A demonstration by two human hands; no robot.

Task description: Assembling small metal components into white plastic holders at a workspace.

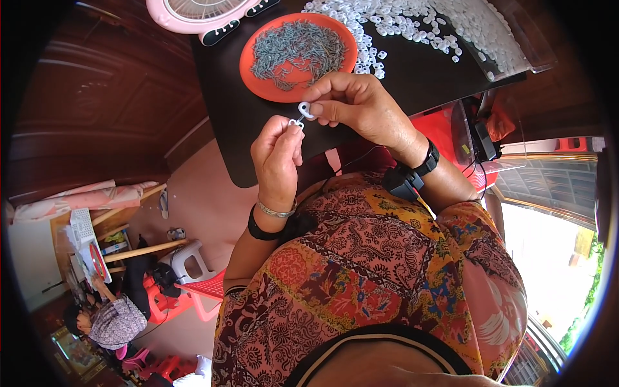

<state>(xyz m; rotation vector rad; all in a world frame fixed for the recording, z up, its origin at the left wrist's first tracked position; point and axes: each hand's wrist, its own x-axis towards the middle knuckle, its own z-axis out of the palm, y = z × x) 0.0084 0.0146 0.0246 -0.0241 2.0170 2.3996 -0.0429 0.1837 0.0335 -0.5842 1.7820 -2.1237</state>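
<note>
We pinch a small white plastic clip (296,122) in our left hand (277,158), while our right hand (361,106) grips another white clip (305,109) just above it, over the black counter (419,74) near the orange plate (258,71) of grey pins (298,48).

Plate (258,71) left of clip pile (419,26)

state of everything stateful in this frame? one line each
left hand: pinched shut on a small white clip
right hand: pinched shut on a white clip, beside the left one; whether they touch is unclear
orange plate: on the black table, holding a heap of grey metal bits
white clip pile: loose, spread on the table
pink fan: cut off by the frame, running or not unclear
</note>
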